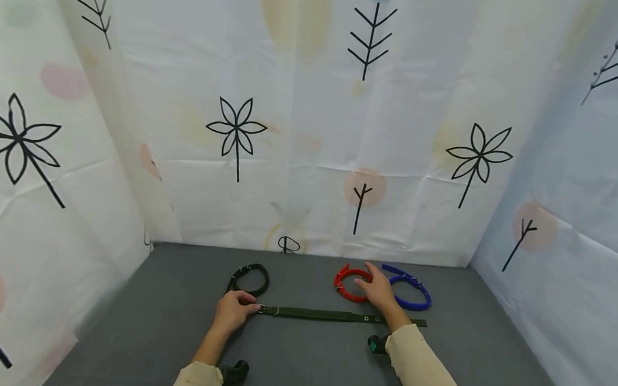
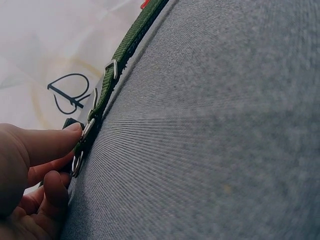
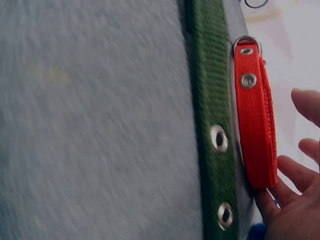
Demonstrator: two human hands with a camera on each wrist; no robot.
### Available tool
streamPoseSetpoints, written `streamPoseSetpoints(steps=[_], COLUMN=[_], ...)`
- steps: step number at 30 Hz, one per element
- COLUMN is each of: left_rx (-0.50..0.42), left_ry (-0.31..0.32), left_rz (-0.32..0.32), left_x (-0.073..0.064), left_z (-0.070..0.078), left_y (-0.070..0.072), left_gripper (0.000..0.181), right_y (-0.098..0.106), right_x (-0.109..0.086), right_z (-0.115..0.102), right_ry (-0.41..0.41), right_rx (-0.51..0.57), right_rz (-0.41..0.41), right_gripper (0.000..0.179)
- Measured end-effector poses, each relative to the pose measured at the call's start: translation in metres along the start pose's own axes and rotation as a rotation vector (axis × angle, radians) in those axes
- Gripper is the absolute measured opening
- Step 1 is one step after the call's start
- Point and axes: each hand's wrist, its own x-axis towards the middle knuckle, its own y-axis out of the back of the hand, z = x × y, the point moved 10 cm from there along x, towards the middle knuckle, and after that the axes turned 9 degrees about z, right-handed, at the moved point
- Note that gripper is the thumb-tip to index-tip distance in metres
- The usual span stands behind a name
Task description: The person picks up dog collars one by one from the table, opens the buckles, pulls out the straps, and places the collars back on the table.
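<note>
A green webbing collar [image 1: 323,315] lies stretched out flat across the table, its metal buckle [image 2: 87,130] at the left end and eyelets [image 3: 219,138] toward the right. My left hand [image 1: 234,312] pinches that buckle end between thumb and fingers. Beside a coiled red collar [image 1: 342,282], my right hand [image 1: 379,292] is held with its fingers spread and loosely bent. In the right wrist view the fingers are close to the red collar [image 3: 255,120]; whether they touch it I cannot tell. The right forearm passes over the green collar near its free end.
A coiled black collar [image 1: 250,279] lies just beyond my left hand. To the right of the red one is a coiled blue collar [image 1: 414,297]. The grey table [image 1: 298,363] ends at a white patterned cloth backdrop [image 1: 308,205], with cloth on both sides too.
</note>
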Motion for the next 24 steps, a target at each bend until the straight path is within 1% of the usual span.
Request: streamPoseSetpoints(steps=[2,4,8,11,15,24], left_rx=[0.002,0.005,0.003,0.007,0.007,0.003], left_ry=[0.002,-0.013,-0.009,0.007,-0.004,-0.001], left_rz=[0.005,0.008,0.008,0.010,0.010,0.033], left_x=[0.000,0.000,0.000,-0.001,-0.001,-0.001], left_z=[-0.001,0.000,-0.001,-0.002,-0.001,-0.002], left_y=[0.000,0.000,0.000,0.000,0.000,0.001], left_gripper=[0.014,0.014,0.014,0.013,0.014,0.015], right_y=[-0.002,-0.003,-0.006,-0.009,-0.011,-0.013], right_x=[-0.001,-0.002,-0.003,-0.004,-0.004,-0.005], right_z=[-0.002,-0.003,-0.006,-0.006,-0.005,-0.008], right_ry=[0.010,0.013,0.025,0.019,0.005,0.016], right_rx=[-0.008,-0.017,-0.041,-0.059,-0.077,-0.128], right_rz=[0.019,0.043,0.073,0.082,0.104,0.085], right_gripper=[0.062,0.059,0.051,0.044,0.034,0.013])
